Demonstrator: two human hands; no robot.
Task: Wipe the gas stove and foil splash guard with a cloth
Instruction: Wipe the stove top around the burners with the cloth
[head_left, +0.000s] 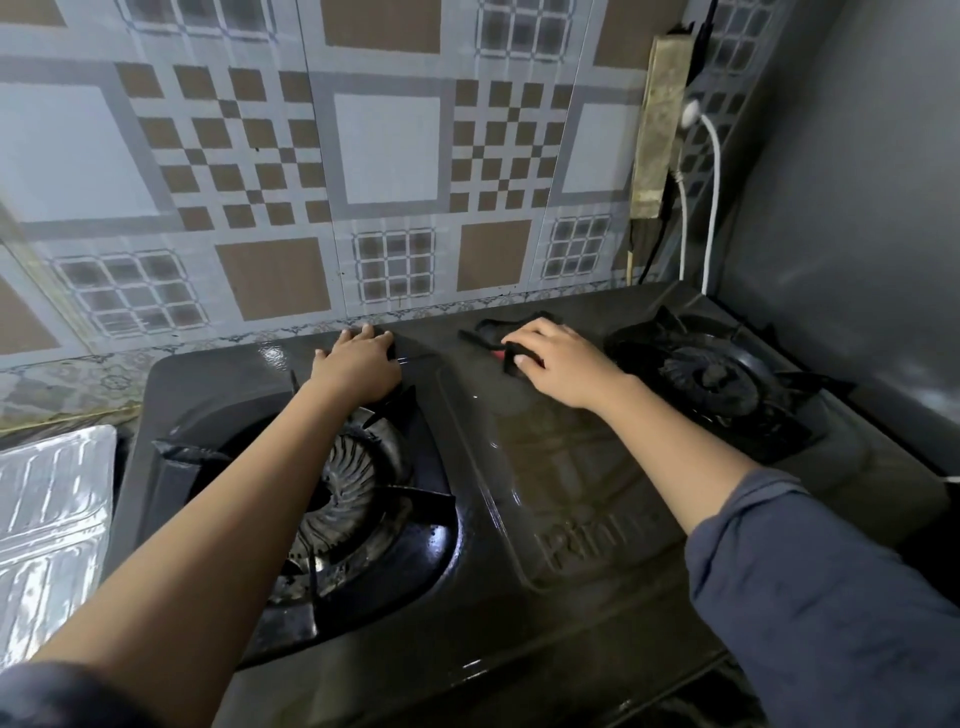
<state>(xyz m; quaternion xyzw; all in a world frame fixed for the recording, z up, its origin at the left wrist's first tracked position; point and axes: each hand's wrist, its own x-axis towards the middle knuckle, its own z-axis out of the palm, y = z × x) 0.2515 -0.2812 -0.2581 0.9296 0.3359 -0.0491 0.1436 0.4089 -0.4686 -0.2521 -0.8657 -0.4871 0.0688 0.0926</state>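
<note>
My right hand presses a dark cloth flat at the back centre of the gas stove, fingers clamped over it. My left hand lies open, bracing the back edge above the left burner. Stove-wiping step underway. The foil splash guard, lying at far left, looks untouched; next I probably sweep the cloth forward.
</note>
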